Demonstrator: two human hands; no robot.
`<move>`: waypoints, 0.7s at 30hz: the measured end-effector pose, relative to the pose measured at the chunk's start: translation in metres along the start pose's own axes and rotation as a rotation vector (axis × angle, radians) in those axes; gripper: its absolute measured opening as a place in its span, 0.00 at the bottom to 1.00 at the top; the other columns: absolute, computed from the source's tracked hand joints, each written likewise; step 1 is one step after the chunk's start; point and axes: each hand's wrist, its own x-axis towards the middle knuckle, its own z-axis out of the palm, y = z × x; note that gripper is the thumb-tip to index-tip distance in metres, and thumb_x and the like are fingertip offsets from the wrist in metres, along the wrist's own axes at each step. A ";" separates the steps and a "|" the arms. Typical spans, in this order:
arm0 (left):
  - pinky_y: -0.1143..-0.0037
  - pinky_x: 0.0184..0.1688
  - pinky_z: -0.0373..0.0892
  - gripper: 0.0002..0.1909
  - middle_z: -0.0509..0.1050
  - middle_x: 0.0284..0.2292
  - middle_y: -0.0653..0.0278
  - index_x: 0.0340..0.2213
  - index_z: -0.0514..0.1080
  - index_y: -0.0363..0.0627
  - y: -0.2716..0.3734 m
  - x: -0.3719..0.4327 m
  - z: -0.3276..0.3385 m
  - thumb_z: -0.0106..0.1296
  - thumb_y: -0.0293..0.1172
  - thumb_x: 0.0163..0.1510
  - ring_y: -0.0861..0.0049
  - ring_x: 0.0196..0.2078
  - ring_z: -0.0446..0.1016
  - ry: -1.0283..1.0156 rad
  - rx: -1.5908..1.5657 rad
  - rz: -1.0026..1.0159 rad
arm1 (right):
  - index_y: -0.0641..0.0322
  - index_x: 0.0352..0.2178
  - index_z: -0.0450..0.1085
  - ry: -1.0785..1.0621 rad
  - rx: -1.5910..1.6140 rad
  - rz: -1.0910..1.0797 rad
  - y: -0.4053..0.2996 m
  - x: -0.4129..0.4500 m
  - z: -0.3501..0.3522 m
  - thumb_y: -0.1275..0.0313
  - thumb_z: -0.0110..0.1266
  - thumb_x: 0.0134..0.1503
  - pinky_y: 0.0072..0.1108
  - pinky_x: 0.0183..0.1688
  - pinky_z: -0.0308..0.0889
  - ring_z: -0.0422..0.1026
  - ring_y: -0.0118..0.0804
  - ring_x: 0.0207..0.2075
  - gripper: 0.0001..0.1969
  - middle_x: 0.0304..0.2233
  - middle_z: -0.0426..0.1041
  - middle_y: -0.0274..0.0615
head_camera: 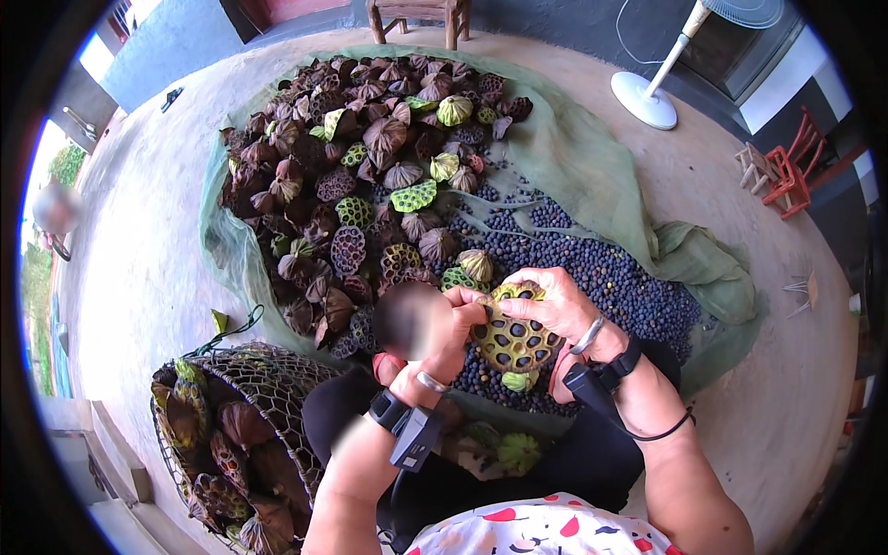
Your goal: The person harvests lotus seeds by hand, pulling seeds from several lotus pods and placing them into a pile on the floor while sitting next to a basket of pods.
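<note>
A yellow-green lotus seed pod (517, 340) with dark seeds in its holes is held between both hands, its seeded face turned up. My right hand (558, 305) grips its upper right edge, thumb on the face. My left hand (451, 329) pinches its upper left edge; a blurred patch covers part of that hand. Beneath the pod lies a spread of loose dark lotus seeds (596, 270) on green netting (583, 159). Beyond my left hand rises a heap of brown dried pods (326, 166) with some green ones among them. Both wrists wear bracelets and strapped devices.
A wire-mesh basket (277, 388) of pods lies on its side at lower left. Farther off stand a wooden bench (416, 10), a white pedestal fan (645, 100) and a red chair (787, 177). A blurred figure (57, 211) is at the far left.
</note>
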 end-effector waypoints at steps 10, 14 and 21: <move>0.82 0.34 0.67 0.10 0.73 0.27 0.64 0.28 0.70 0.36 0.012 -0.006 0.003 0.47 0.14 0.40 0.81 0.27 0.71 -0.520 -0.489 -0.070 | 0.63 0.33 0.71 -0.215 0.795 0.021 0.010 -0.007 -0.006 0.73 0.57 0.49 0.13 0.34 0.65 0.70 0.20 0.28 0.09 0.27 0.73 0.31; 0.84 0.34 0.66 0.09 0.72 0.28 0.67 0.26 0.66 0.40 0.018 -0.002 0.005 0.47 0.12 0.42 0.85 0.29 0.69 -0.281 -0.301 0.127 | 0.62 0.34 0.71 -0.005 0.729 -0.009 0.010 -0.004 -0.001 0.71 0.54 0.51 0.12 0.34 0.64 0.68 0.19 0.28 0.08 0.27 0.73 0.29; 0.86 0.29 0.65 0.05 0.72 0.25 0.69 0.28 0.71 0.36 0.023 -0.004 0.006 0.51 0.17 0.46 0.89 0.25 0.67 0.012 0.288 0.313 | 0.67 0.33 0.70 0.212 0.178 -0.155 0.002 -0.005 0.003 0.69 0.54 0.52 0.13 0.31 0.62 0.68 0.20 0.27 0.11 0.24 0.73 0.32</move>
